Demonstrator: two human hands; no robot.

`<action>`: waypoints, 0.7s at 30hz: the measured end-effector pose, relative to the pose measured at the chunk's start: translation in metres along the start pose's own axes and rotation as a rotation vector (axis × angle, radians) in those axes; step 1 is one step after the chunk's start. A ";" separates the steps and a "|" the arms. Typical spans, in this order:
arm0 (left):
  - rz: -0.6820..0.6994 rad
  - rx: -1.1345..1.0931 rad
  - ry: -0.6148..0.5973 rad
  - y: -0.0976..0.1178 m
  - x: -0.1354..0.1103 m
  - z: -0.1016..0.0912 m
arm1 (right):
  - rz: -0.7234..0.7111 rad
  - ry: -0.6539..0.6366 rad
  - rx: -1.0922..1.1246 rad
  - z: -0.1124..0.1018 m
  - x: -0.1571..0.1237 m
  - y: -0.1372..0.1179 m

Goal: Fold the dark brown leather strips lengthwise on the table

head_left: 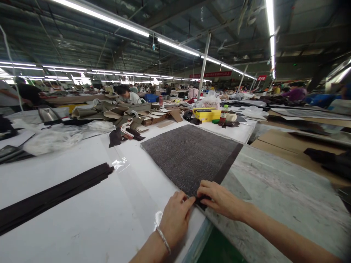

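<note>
A grey felt mat [189,153] lies on the white table [82,219], with a dark brown strip [226,166] along its right edge. My left hand [174,219], a bracelet on its wrist, is closed in a pinch on the near end of that strip at the mat's near corner. From the right, my right hand [221,199] presses its closed fingers onto the same end of the strip. The two hands almost touch at the corner.
A bundle of dark brown strips [55,193] lies at the left. Clear plastic bags [52,140], olive and tan cut pieces [128,113], a yellow box [207,115] and a bottle [224,114] stand further back. A grey worn table [282,193] adjoins at right. People work in the distance.
</note>
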State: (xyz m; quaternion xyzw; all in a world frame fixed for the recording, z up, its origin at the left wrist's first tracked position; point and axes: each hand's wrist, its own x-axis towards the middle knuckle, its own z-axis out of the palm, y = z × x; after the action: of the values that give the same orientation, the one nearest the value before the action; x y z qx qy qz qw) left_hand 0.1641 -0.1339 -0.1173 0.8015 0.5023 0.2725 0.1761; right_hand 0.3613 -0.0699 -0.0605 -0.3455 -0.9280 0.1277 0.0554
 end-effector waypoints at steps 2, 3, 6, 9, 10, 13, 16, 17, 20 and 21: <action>-0.009 -0.006 0.004 -0.002 -0.002 0.002 | -0.024 -0.010 0.000 0.001 0.003 0.004; -0.014 -0.010 0.006 -0.002 -0.002 0.004 | -0.036 -0.015 0.000 0.001 0.005 0.005; -0.023 -0.024 0.015 -0.004 -0.003 0.006 | -0.059 -0.032 -0.003 -0.001 0.007 0.009; -0.031 -0.038 0.027 -0.003 -0.004 0.007 | -0.075 -0.049 -0.001 -0.006 0.008 0.010; -0.032 -0.043 0.031 -0.003 -0.004 0.007 | -0.077 -0.051 -0.001 -0.008 0.008 0.009; -0.031 -0.057 0.040 -0.002 -0.005 0.006 | -0.066 -0.040 -0.010 -0.012 0.004 0.003; -0.029 -0.072 0.049 -0.003 -0.005 0.007 | -0.040 -0.033 -0.038 -0.011 -0.002 -0.008; -0.029 -0.076 0.053 -0.003 -0.006 0.007 | -0.028 -0.029 -0.062 -0.009 -0.004 -0.012; -0.032 -0.085 0.066 -0.005 -0.006 0.009 | 0.040 0.012 -0.185 0.002 -0.008 -0.023; -0.033 -0.088 0.069 -0.006 -0.006 0.009 | 0.069 0.029 -0.224 0.007 -0.009 -0.026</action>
State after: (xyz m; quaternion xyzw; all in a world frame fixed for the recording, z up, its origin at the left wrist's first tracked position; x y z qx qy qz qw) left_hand 0.1637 -0.1367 -0.1296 0.7748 0.5088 0.3187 0.1982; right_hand 0.3507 -0.0957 -0.0601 -0.3830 -0.9232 0.0197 0.0255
